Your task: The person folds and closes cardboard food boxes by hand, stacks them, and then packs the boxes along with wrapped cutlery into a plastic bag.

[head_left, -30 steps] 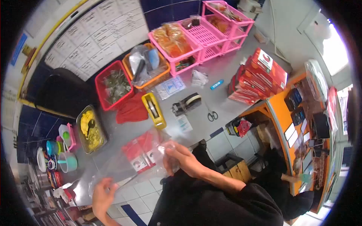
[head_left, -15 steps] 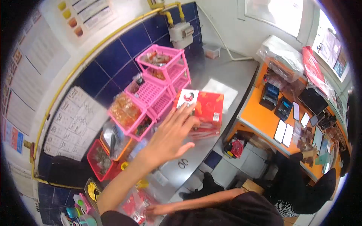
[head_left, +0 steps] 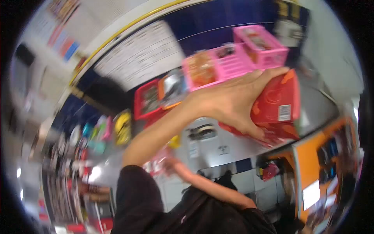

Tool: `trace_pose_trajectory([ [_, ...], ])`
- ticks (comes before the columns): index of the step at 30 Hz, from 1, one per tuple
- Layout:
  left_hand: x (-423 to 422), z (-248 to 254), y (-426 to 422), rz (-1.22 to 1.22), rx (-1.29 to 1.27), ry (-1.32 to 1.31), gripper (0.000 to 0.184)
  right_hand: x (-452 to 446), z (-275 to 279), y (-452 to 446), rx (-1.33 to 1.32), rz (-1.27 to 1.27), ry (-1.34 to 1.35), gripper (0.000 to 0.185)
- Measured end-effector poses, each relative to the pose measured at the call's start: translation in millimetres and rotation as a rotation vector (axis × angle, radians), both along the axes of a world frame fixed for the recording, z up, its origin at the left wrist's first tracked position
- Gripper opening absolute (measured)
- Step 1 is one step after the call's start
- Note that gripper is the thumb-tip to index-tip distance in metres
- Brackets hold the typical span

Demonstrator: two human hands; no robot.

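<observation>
My left hand (head_left: 237,103) spans a red cardboard box (head_left: 274,95), fingers over its far edge and thumb along its near side. A white barcode label shows on the box. Red plastic-looking items lie beneath it, partly covered by my hand. Lower down, my right hand (head_left: 170,167) is blurred at a clear and red plastic packet (head_left: 155,160) near the counter's front edge. Its fingers appear closed on the packet. The steel counter (head_left: 210,156) runs under both hands.
Behind my left arm stand pink baskets (head_left: 233,72) with bagged goods, a red bin (head_left: 146,103) and an orange-rimmed container (head_left: 171,91). A blurred black item (head_left: 202,132) lies on the counter. To the right is an orange desk (head_left: 307,156) with devices.
The view has swung left. My left hand has gone from lying open over the box's top to gripping it, and the box looks turned. My right hand stays at the packet.
</observation>
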State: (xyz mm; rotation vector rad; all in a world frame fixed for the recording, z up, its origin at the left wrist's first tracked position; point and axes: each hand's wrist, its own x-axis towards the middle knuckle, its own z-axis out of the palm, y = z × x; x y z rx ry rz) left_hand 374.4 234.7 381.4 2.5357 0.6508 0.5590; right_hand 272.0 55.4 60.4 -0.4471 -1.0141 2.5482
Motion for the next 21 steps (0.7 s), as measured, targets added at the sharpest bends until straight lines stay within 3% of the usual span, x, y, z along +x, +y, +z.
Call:
trace_pose_trajectory([
  [2,-68.3,11.4,-50.0,0.145,-0.125,-0.067,0.131,29.1,49.8,11.6,-0.172,0.067,0.018,0.029],
  [5,-155.2,-3.6,-133.0,0.345,-0.393,-0.252,0.132,25.2,18.3,-0.2,-0.119,0.013,0.077,0.039],
  [7,-206.4,-31.9,-182.8,0.568,-0.621,-0.309,0.136,25.6,35.7,2.1,-0.311,-0.093,-0.012,0.040],
  [9,-258.9,-74.7,-224.7,0.689,-0.861,-0.185,0.129,17.6,37.8,5.8,-0.385,-0.147,-0.082,0.040],
  [11,-289.6,-110.2,-251.5,0.819,-1.155,0.067,0.124,19.6,58.0,4.1,-0.272,-0.234,-0.055,0.042],
  [12,-304.2,-131.1,-262.5,0.815,-1.151,0.054,0.124,18.5,62.0,-4.7,-0.143,-0.260,-0.061,0.045],
  [13,-317.9,-153.3,-274.0,0.866,-1.136,0.221,0.123,16.9,65.3,-17.3,0.009,-0.215,-0.107,0.050],
  [14,-331.0,-175.8,-279.5,0.912,-1.116,0.390,0.123,16.3,73.2,-31.1,0.104,-0.119,-0.098,0.046],
  [15,-347.6,-201.5,-277.1,0.907,-1.117,0.378,0.123,13.6,78.8,-44.5,0.196,-0.024,-0.087,0.042],
  [17,-372.8,-241.3,-269.7,1.178,-1.128,0.559,0.127,2.2,72.2,-70.1,0.339,0.261,-0.141,0.034],
  [18,-367.1,-244.5,-264.7,1.168,-1.129,0.551,0.127,-0.1,66.2,-81.5,0.341,0.257,-0.152,0.034],
  [20,-343.9,-248.9,-242.7,1.604,-0.940,0.410,0.114,-5.8,56.5,-95.9,0.473,0.419,-0.121,0.056],
  [21,-343.2,-264.9,-234.5,1.588,-0.936,0.413,0.114,-8.5,61.4,-92.1,0.472,0.404,-0.128,0.056],
])
